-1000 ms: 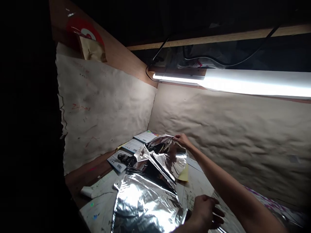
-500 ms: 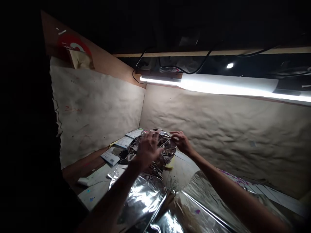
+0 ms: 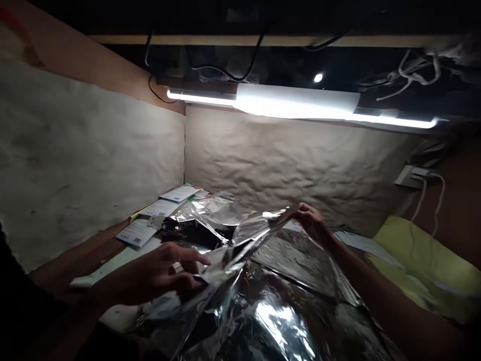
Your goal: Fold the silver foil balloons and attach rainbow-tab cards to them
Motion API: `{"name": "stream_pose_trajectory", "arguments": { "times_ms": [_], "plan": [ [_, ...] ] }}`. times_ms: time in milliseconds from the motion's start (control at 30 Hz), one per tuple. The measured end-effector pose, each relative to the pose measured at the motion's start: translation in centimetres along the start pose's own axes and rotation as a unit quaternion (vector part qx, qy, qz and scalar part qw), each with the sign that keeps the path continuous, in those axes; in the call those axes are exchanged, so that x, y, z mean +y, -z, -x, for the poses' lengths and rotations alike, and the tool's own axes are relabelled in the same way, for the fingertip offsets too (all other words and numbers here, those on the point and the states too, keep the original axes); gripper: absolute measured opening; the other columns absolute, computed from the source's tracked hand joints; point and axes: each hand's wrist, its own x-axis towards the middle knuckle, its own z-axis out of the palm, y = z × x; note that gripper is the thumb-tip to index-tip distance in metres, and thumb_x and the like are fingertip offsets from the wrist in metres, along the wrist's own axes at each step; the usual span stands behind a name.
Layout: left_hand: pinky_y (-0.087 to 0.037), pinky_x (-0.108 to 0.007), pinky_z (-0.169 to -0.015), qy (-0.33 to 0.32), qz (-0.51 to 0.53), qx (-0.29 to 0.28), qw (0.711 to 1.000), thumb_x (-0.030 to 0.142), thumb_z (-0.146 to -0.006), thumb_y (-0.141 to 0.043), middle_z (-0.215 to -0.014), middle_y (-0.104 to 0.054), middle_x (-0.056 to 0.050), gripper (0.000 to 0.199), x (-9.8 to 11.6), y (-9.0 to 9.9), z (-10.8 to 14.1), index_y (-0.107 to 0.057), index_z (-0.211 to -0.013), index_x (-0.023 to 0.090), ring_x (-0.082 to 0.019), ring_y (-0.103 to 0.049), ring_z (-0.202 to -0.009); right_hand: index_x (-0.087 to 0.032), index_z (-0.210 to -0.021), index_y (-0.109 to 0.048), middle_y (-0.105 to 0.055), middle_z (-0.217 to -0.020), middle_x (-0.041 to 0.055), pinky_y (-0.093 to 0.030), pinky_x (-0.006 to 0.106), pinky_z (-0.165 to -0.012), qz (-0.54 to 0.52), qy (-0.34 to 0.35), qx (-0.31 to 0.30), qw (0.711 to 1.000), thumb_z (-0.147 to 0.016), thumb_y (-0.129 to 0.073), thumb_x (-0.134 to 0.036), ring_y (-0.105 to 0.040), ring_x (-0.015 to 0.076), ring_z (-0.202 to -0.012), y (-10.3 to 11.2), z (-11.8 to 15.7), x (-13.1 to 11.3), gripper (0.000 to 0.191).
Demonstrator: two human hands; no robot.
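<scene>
A large, shiny silver foil sheet (image 3: 285, 311) covers the near part of the table. Its raised edge is pinched in my right hand (image 3: 311, 220), on the right. My left hand (image 3: 176, 268) is at the left side of the sheet, thumb and fingers closing around a small dark thing too blurred to name, close to the sheet's edge. Behind the hands, crumpled foil (image 3: 218, 213) lies near the back corner.
White printed cards (image 3: 137, 231) lie along the left side. Yellow material (image 3: 424, 250) and papers are at the right, below a wall socket (image 3: 409, 176) with white cables. A lit tube lamp (image 3: 296, 103) hangs along the back wall.
The view has turned to the right. Both hands have left the crumpled foil at the back, and my right hand now lifts an edge of the large sheet. My left hand has come nearer.
</scene>
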Motion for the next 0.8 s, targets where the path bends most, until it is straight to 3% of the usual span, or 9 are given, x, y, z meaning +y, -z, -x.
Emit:
{"name": "stream_pose_trajectory", "arguments": {
  "times_ms": [100, 167, 200, 300, 367, 500, 600, 700, 800],
  "plan": [
    [-0.051, -0.031, -0.084, 0.005, 0.056, -0.019, 0.998, 0.068, -0.096, -0.03, -0.11, -0.071, -0.009, 0.067, -0.5, -1.9, -1.7, -0.063, -0.126, 0.019, -0.023, -0.065, -0.098, -0.021, -0.079, -0.06, -0.062, -0.073, 0.0034, -0.051, 0.03, -0.058, -0.016, -0.067, 0.023, 0.997, -0.081, -0.048, -0.069, -0.058, 0.0168, -0.061, 3.1, 1.3, 1.2, 0.049],
    [-0.045, -0.038, -0.101, 0.011, -0.03, 0.023, 0.999, 0.064, -0.096, -0.038, -0.131, -0.063, -0.01, 0.061, -1.8, -3.9, -3.1, -0.058, -0.134, 0.021, -0.026, -0.058, -0.118, -0.02, -0.076, -0.06, -0.06, -0.068, 0.0032, -0.048, 0.029, -0.051, -0.007, -0.118, 0.024, 0.993, -0.08, -0.048, -0.071, -0.054, 0.0155, -0.054, 5.0, 2.0, 2.5, 0.052],
    [-0.04, -0.041, -0.107, 0.002, -0.078, 0.012, 0.997, 0.064, -0.094, -0.043, -0.141, -0.056, -0.009, 0.061, -2.6, -5.0, -3.6, -0.053, -0.14, 0.024, -0.028, -0.052, -0.127, -0.02, -0.074, -0.06, -0.06, -0.066, 0.0031, -0.047, 0.029, -0.051, 0.003, -0.143, 0.022, 0.99, -0.077, -0.054, -0.069, -0.053, 0.0153, -0.052, 5.8, 2.2, 3.2, 0.05],
    [-0.029, -0.049, -0.116, -0.012, -0.167, -0.085, 0.982, 0.062, -0.094, -0.045, -0.155, -0.04, -0.008, 0.066, -5.2, -8.2, -4.3, -0.039, -0.15, 0.027, -0.032, -0.035, -0.143, -0.019, -0.077, -0.065, -0.067, -0.075, 0.0039, -0.05, 0.031, -0.059, 0.041, -0.205, 0.004, 0.978, -0.059, -0.077, -0.049, -0.06, 0.0172, -0.059, 8.2, 2.9, 5.5, 0.037],
    [-0.024, -0.053, -0.117, 0.014, -0.199, -0.115, 0.973, 0.062, -0.097, -0.038, -0.158, -0.031, -0.009, 0.067, -7.0, -9.4, -4.2, -0.034, -0.152, 0.025, -0.033, -0.027, -0.146, -0.018, -0.086, -0.07, -0.072, -0.087, 0.0062, -0.052, 0.032, -0.067, 0.066, -0.238, -0.023, 0.969, -0.048, -0.083, -0.032, -0.064, 0.0203, -0.07, 9.5, 3.5, 6.6, 0.043],
    [-0.02, -0.052, -0.119, 0.046, -0.234, -0.076, 0.968, 0.064, -0.097, -0.035, -0.161, -0.02, -0.008, 0.07, -10.3, -9.6, -3.0, -0.027, -0.155, 0.025, -0.031, -0.017, -0.149, -0.016, -0.099, -0.073, -0.074, -0.101, 0.0098, -0.053, 0.035, -0.071, 0.098, -0.276, -0.071, 0.954, -0.045, -0.082, -0.028, -0.067, 0.0237, -0.077, 12.0, 4.9, 7.5, 0.056],
    [-0.024, -0.052, -0.119, 0.067, -0.242, -0.034, 0.967, 0.062, -0.097, -0.038, -0.161, -0.024, -0.007, 0.068, -11.9, -9.3, -2.0, -0.031, -0.154, 0.026, -0.031, -0.02, -0.149, -0.015, -0.112, -0.069, -0.075, -0.095, 0.0101, -0.053, 0.035, -0.065, 0.114, -0.28, -0.072, 0.95, -0.053, -0.081, -0.036, -0.066, 0.0223, -0.069, 13.7, 5.8, 8.0, 0.063],
    [-0.031, -0.052, -0.117, 0.088, -0.243, 0.015, 0.966, 0.058, -0.097, -0.041, -0.156, -0.037, -0.007, 0.06, -11.7, -9.4, -1.8, -0.042, -0.148, 0.026, -0.031, -0.031, -0.145, -0.013, -0.109, -0.071, -0.075, -0.091, 0.012, -0.055, 0.036, -0.066, 0.139, -0.275, -0.062, 0.949, -0.051, -0.083, -0.036, -0.068, 0.0244, -0.072, 14.8, 6.0, 8.9, 0.063],
    [-0.036, -0.049, -0.115, 0.066, -0.218, 0.062, 0.972, 0.052, -0.099, -0.042, -0.149, -0.048, -0.008, 0.053, -9.3, -9.9, -2.1, -0.047, -0.145, 0.027, -0.03, -0.04, -0.14, -0.015, -0.102, -0.074, -0.075, -0.101, 0.0129, -0.057, 0.035, -0.074, 0.171, -0.255, -0.047, 0.951, -0.048, -0.087, -0.033, -0.069, 0.0278, -0.088, 14.8, 4.9, 10.1, 0.058]
  ]
}}
